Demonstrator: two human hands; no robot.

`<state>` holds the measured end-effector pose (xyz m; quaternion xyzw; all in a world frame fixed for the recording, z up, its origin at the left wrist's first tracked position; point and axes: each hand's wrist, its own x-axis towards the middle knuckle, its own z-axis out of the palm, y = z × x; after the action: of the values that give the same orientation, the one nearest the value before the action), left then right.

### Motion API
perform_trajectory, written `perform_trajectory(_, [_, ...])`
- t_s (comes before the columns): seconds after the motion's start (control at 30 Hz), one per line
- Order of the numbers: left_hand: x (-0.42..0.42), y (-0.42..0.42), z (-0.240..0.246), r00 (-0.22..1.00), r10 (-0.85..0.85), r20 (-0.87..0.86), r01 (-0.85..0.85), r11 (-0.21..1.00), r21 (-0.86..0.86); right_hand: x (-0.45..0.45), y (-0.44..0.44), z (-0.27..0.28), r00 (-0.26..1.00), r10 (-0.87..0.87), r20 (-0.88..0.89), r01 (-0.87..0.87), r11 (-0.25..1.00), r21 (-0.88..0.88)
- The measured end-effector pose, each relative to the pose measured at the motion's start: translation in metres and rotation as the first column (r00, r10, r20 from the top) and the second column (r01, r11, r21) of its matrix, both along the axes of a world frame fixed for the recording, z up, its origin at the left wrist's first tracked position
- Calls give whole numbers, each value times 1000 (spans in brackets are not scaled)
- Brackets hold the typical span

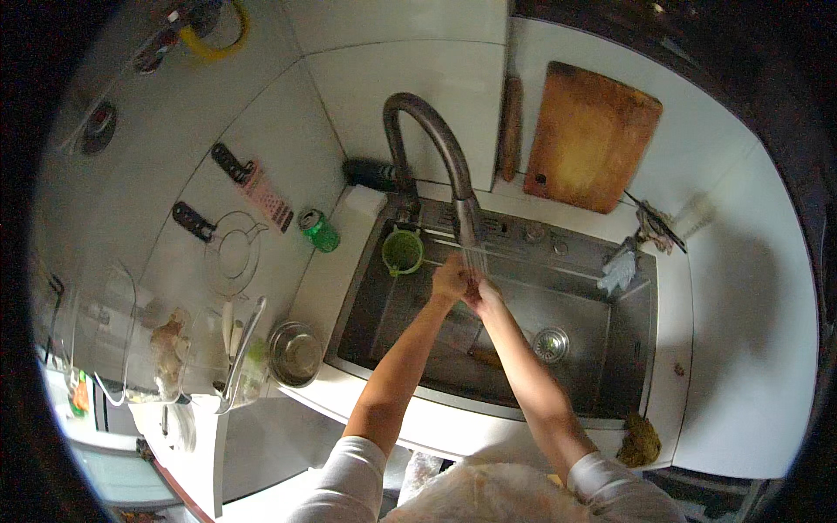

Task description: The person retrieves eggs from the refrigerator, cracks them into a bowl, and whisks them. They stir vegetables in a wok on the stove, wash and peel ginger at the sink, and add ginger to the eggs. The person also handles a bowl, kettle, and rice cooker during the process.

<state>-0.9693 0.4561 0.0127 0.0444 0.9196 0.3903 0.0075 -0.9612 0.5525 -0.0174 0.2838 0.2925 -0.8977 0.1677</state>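
Both of my hands are together under the faucet, over the sink. Water runs in a spray from the dark metal gooseneck faucet (465,212) onto them. My left hand (450,280) has its fingers curled in against my right hand (484,295). Something reddish shows where they meet, and I cannot tell whether it is skin or a small held thing. Below them is the stainless steel sink (575,307), with a round drain strainer (551,344). A brown, handle-like piece (487,358) lies on the sink floor, partly hidden by my right forearm.
A green strainer basket (403,252) sits at the sink's back left corner. Left stand a green can (318,230) and a steel bowl (295,354). A wooden cutting board (594,137) leans behind. Grey gloves (617,269) hang at the right rim, and a brownish cloth or scrubber (639,440) lies front right.
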Motion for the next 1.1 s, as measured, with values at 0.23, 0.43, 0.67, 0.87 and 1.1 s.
perform_trajectory(0.23, [-5,5,9,931,-352,97,357,933,-45,-26,4,-53,975,-122,-186,108,991,-82])
perform_trajectory(0.43, [-51,-24,78,794,150,589,-607,269,748,-13,102,-78,727,621,293,98,-517,851])
perform_trajectory(0.67, [-29,-49,46,915,63,399,-387,-149,910,44,137,83,660,710,-248,-495,658,568])
perform_trajectory(0.87, [139,-37,82,953,-179,245,239,941,-240,84,148,55,491,654,575,-468,-359,808])
perform_trajectory(1.1, [351,-185,98,985,35,167,-144,700,699,222,-135,173,-45,965,-259,-520,198,831])
